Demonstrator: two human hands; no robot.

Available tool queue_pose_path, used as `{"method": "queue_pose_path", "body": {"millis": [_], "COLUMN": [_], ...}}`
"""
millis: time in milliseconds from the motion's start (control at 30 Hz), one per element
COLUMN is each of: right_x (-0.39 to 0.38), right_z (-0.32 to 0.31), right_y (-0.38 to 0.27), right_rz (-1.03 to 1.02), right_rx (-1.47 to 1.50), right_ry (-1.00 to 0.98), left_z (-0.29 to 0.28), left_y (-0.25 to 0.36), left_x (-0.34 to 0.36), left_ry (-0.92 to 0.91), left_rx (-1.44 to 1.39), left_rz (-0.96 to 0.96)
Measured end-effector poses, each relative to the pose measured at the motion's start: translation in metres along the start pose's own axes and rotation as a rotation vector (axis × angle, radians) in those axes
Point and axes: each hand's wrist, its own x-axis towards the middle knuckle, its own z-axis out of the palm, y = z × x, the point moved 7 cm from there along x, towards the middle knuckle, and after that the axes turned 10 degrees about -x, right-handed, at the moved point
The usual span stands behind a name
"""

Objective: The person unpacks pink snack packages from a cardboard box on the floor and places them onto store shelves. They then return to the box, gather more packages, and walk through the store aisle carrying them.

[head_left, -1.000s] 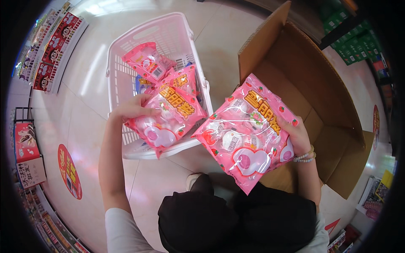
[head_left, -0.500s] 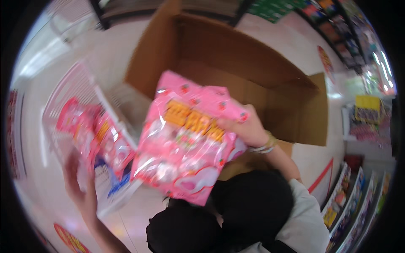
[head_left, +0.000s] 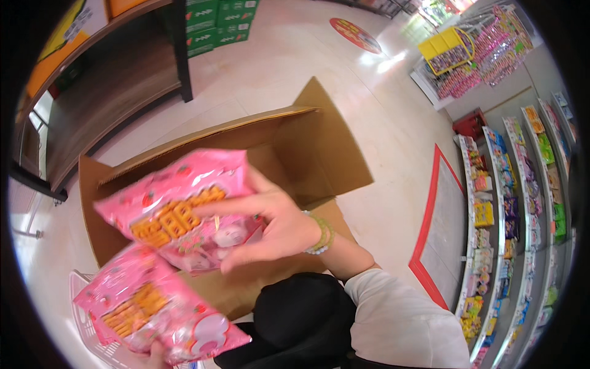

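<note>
My right hand (head_left: 276,221), with beaded bracelets at the wrist, holds a glossy pink candy bag (head_left: 178,190) at its right end, fingers laid across the front. That bag hangs over an open cardboard box (head_left: 332,147). Lower left, a second pink candy bag (head_left: 132,295) of the same kind is tilted toward me. My left hand (head_left: 158,357) grips its bottom edge; only a few fingertips show. The two bags overlap or touch at their edges. Partly covered by the lower bag is a pale pink plastic basket (head_left: 83,313).
A dark shelf unit (head_left: 110,104) stands at the far left, with green cartons (head_left: 218,24) behind. Along the right run store shelves (head_left: 485,215) of small packets. A yellow bin (head_left: 447,50) sits at the back right. Red tape (head_left: 424,240) outlines a floor area.
The view has swung toward the right-hand shelves. My right hand has carried its bag left over the box. My left hand, earlier at the basket, now holds a second bag.
</note>
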Motion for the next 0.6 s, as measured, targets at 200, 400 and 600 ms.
{"method": "queue_pose_path", "body": {"millis": [200, 400, 600], "right_x": [0.005, -0.037, -0.094], "right_z": [-0.118, -0.199, -0.302], "right_y": [-0.045, -0.151, -0.294], "right_rz": [0.22, 0.655, 0.585], "right_rx": [0.339, 1.232, 1.62], "right_ry": [0.313, 0.5, 0.939], "left_z": [0.005, 0.054, 0.131], "left_y": [0.105, 0.269, 0.469], "left_x": [-0.033, -0.118, -0.21], "left_ry": [0.034, -0.129, -0.546], "left_rx": [-0.066, -0.28, -0.639], "left_rz": [-0.117, -0.239, -0.265]}}
